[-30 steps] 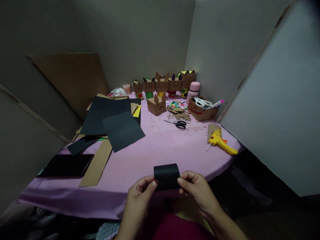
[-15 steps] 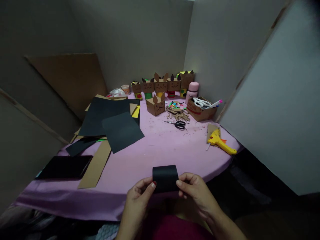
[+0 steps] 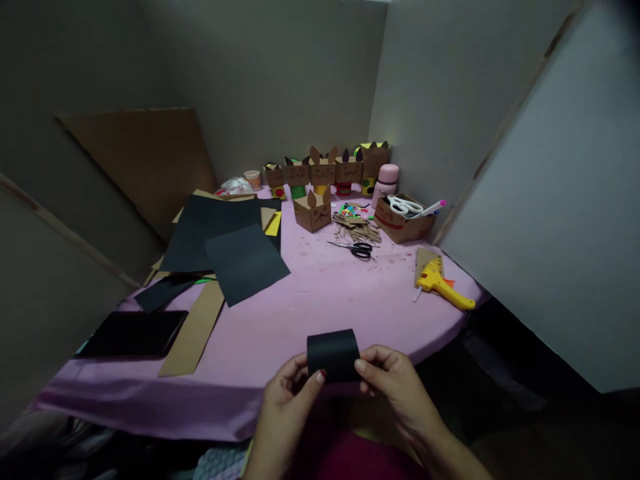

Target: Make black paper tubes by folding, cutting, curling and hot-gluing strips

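Between my two hands is a piece of black paper [image 3: 333, 357], curved over into a roll, held just past the table's front edge. My left hand [image 3: 294, 393] grips its left end, with the thumb lying over the front. At the right end, my right hand [image 3: 387, 377] pinches the paper between thumb and fingers. The inside and the underside of the roll are hidden. Farther off, a cardboard box with an animal face and ears [image 3: 313, 212] stands on the table, and black-handled scissors [image 3: 361, 250] lie in front of it.
Black sheets [image 3: 247, 263] and a cardboard strip [image 3: 195, 333] lie at left, beside a dark flat device [image 3: 133, 335]. A yellow glue gun [image 3: 440, 285] rests at right, near a cardboard box [image 3: 403, 223] of tools. Several cardboard animal figures [image 3: 323, 172] and a pink bottle [image 3: 386, 183] stand behind.
My left thumb has slid a little to the right across the front of the black paper. The roll is tilted slightly more; the right hand's hold looks the same.
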A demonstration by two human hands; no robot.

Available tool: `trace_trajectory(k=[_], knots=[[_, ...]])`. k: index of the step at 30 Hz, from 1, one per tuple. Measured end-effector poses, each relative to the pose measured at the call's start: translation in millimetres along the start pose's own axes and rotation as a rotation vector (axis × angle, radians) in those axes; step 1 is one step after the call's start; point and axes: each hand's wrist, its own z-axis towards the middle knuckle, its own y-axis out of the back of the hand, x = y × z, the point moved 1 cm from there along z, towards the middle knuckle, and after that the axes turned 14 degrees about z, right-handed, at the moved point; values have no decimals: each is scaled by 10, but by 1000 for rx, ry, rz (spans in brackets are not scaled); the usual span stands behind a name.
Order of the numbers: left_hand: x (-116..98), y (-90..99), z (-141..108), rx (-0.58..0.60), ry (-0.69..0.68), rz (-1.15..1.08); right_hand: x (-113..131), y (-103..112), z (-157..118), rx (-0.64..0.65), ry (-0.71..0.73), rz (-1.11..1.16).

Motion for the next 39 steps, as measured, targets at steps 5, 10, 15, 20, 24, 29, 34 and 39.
trace_trajectory(k=[5,10,15,20,24,29,34,39], knots=[[32,-61,-21,-2,8,-30,-5,-9,-26,25,4,-48],[54,-69,-52,92,124,-87,31,-35,-55,64,21,-74],[-60,-108,-113,152,198,-265,75,-71,-120,103,14,-109],[-98,-139,-131,139,238,-386,126,-83,-194,129,215,-357],[-71,-127,-120,79,218,-356,171,-106,-255,207,510,-639],[-56,-111,-115,43,180,-264,183,-133,-295,243,614,-740],[-52,-102,-100,21,156,-201,164,-140,-314,265,633,-772],[-28,-95,-99,4,137,-194,156,-139,-301,248,660,-785]])
